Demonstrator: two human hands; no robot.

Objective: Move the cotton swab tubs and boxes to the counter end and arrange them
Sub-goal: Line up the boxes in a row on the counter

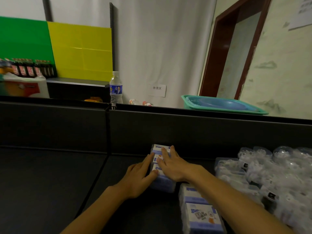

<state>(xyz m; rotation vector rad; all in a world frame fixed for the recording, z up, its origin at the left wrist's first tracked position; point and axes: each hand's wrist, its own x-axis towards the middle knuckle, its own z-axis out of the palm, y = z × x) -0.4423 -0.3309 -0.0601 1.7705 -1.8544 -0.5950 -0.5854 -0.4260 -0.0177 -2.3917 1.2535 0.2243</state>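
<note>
A row of blue-and-white cotton swab boxes (162, 182) runs from the black back panel toward me on the dark counter (50, 179). My left hand (138, 179) lies flat against the row's left side, fingers straight. My right hand (170, 163) rests on top of the boxes with fingers spread. Two more swab boxes (201, 215) lie near the front edge, under my right forearm. Clear plastic swab tubs (263, 168) are heaped at the right.
A black back panel (185, 130) walls the counter's far side. Behind it stand a water bottle (116, 89), a teal basin (224, 104), dark bottles (32, 69) and a packet (25, 87). A seam splits the counter at the left.
</note>
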